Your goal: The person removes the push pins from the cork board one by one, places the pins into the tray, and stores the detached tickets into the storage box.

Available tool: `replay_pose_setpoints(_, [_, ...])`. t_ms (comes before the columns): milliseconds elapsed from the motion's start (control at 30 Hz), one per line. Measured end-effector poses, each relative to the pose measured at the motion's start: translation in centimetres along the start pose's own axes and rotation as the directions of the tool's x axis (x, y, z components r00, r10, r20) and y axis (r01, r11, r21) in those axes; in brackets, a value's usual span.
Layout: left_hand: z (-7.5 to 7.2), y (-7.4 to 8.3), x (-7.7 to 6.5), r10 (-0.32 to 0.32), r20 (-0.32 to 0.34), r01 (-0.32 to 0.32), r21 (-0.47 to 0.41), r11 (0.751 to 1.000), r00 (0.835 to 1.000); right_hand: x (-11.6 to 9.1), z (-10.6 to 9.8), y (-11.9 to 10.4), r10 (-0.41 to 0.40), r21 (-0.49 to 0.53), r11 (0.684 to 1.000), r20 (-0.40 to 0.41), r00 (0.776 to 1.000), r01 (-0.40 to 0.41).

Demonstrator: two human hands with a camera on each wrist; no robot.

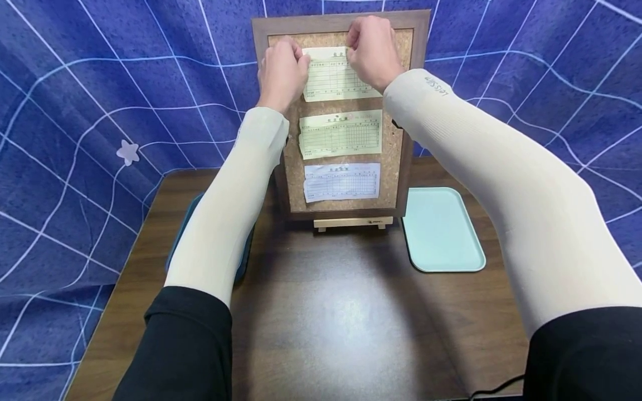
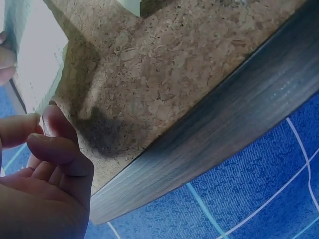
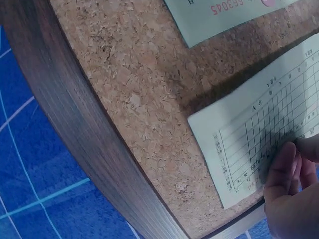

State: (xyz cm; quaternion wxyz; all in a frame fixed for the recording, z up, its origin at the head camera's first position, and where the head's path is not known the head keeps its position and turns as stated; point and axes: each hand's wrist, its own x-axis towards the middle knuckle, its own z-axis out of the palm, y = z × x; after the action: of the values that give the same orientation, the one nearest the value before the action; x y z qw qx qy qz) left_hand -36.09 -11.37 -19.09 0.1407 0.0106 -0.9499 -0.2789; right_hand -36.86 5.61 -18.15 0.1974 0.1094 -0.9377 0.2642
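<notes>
My left hand pinches the upper left corner of the top printed form slip, which is pale green with a table. Part of that slip stands off the cork in the left wrist view. At its upper edge, my right hand has thumb and finger pinched in front of the paper, apparently around a small pin-like thing mostly hidden by the fingers. Below hang a second green slip, with a pink pin head near its top, and a bluish slip. All lie on a framed cork board.
The board leans on a small wooden easel on the brown table. A mint tray lies to its right. A dark blue tray is partly hidden under my left forearm. Blue curtain hangs behind; a black cable lies lower right.
</notes>
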Motion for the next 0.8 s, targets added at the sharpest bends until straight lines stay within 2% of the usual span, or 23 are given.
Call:
replay_pose_setpoints(400, [0.3,0.4,0.1,-0.001,0.018,0.001,0.008,1.0,1.0,0.2,-0.2,0.2,0.043,0.002,0.999,-0.013,0.999,-0.043])
replay_pose_setpoints(600, [0.4,0.3,0.0,0.012,0.008,-0.012,0.0,1.0,1.0,0.2,-0.2,0.9,0.012,0.03,0.999,-0.043,0.999,-0.01])
replay_pose_setpoints(800, [0.5,0.2,0.1,-0.018,0.026,0.018,-0.006,1.0,0.999,0.1,0.1,1.5,-0.019,0.11,0.994,-0.062,0.998,0.026])
